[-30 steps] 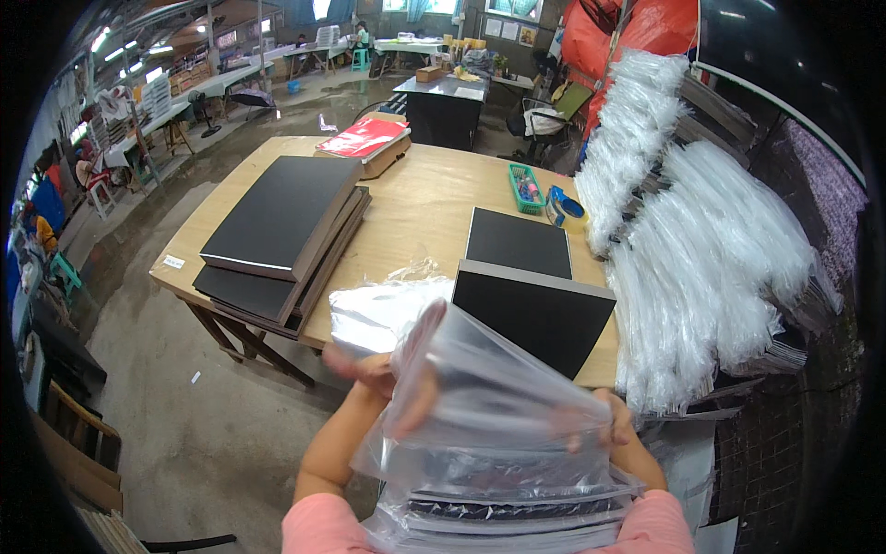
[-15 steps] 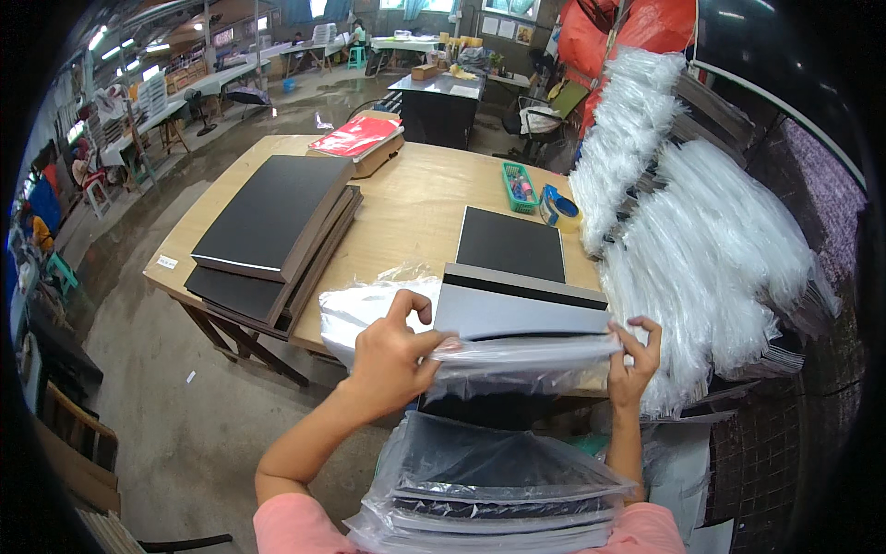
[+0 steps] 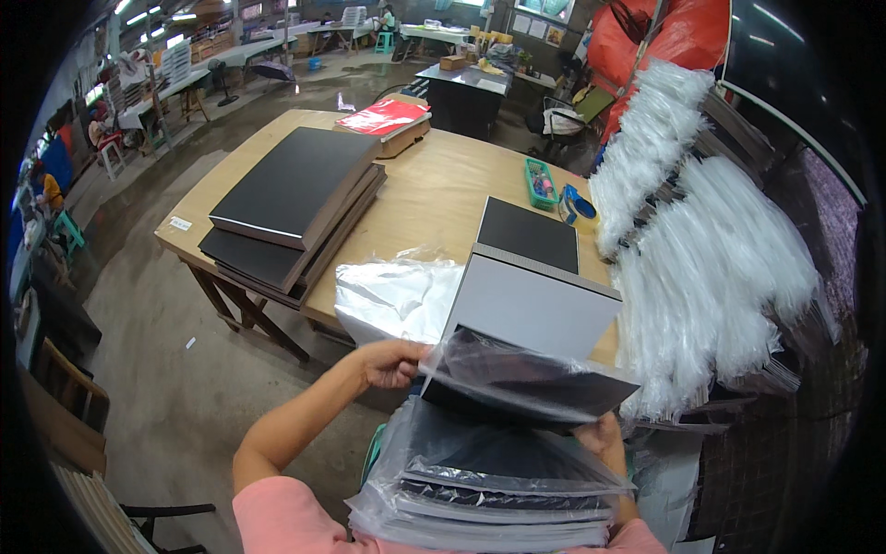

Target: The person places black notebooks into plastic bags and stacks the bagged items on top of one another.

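My left hand (image 3: 395, 364) pinches the left edge of a clear plastic sleeve (image 3: 535, 369), its fingers curled. A black sheet shows through the sleeve, which is tilted above the table's near edge. At the sleeve's lower right corner, my right hand (image 3: 604, 436) grips it from below, with its fingertips partly hidden. Just beyond, a light grey board (image 3: 540, 305) with a dark patterned strip along its far edge slants over a black board (image 3: 529, 235). Close to my body lies a pile of plastic-sleeved sheets (image 3: 498, 494), some dark and some pale.
On the wooden table (image 3: 434, 198) are a stack of black boards (image 3: 291, 189), crumpled white plastic (image 3: 397, 300), a red-topped pile (image 3: 383, 117), a green basket (image 3: 542, 185) and a blue tape dispenser (image 3: 577, 205). Heaped clear plastic sleeves (image 3: 720, 286) fill the right side.
The sleeve's near opening has come down over the black sheet, and its dark face now shows. My left hand has lowered; my right hand has moved down under the sleeve's corner. The view has shifted slightly.
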`<state>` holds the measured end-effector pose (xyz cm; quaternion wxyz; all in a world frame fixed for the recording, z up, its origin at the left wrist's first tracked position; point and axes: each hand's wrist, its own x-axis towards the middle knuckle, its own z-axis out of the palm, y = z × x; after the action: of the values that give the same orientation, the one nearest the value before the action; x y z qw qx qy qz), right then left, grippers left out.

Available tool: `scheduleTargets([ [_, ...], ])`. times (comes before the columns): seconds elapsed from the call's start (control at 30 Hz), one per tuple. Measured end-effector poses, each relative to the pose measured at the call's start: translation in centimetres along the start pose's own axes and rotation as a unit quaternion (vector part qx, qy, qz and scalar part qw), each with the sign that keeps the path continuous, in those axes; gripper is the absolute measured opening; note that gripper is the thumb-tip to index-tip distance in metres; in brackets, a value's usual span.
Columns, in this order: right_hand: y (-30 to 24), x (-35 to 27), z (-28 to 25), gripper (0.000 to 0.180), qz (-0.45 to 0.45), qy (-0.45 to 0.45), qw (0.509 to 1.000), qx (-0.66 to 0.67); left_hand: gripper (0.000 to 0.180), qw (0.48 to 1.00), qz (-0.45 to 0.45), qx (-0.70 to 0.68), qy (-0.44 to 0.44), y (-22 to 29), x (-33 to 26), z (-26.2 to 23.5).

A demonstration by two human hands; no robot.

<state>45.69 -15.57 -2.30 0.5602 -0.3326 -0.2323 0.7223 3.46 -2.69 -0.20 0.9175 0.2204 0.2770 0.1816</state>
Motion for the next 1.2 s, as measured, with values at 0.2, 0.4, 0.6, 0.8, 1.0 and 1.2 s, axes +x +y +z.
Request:
scheduleTargets([
  [0.2,-1.5,-1.3,1.2,0.042,-0.139,-0.161,0.946,-0.243,0.013,0.983,0.166,0.044,-0.069,-2.0,-1.5,1.8],
  [0.4,0.6,-2.5,-1.5,0.038,-0.046,-0.079,0.959,-0.269,0.019,0.997,-0.055,0.045,0.032,-5.9,3.9,-5.7],
  [0.6,4.5,-1.1,-6.7,0.034,0.047,0.007,0.956,-0.289,0.029,0.98,-0.018,0.138,0.14,-11.7,6.9,-10.9],
  [0.8,8.2,0.9,-11.2,0.03,0.096,0.071,0.933,-0.338,0.029,0.704,0.237,0.468,0.479,-11.0,5.1,-9.6],
  [1.0,11.4,1.7,-16.7,0.027,-0.007,0.144,0.78,-0.609,0.013,0.36,0.522,0.488,0.6,0.7,0.0,-4.6],
  [1.2,-1.1,1.7,0.5,0.027,-0.011,-0.076,0.633,-0.77,0.019,0.263,0.398,0.614,0.628,5.5,-1.1,-7.1],
])
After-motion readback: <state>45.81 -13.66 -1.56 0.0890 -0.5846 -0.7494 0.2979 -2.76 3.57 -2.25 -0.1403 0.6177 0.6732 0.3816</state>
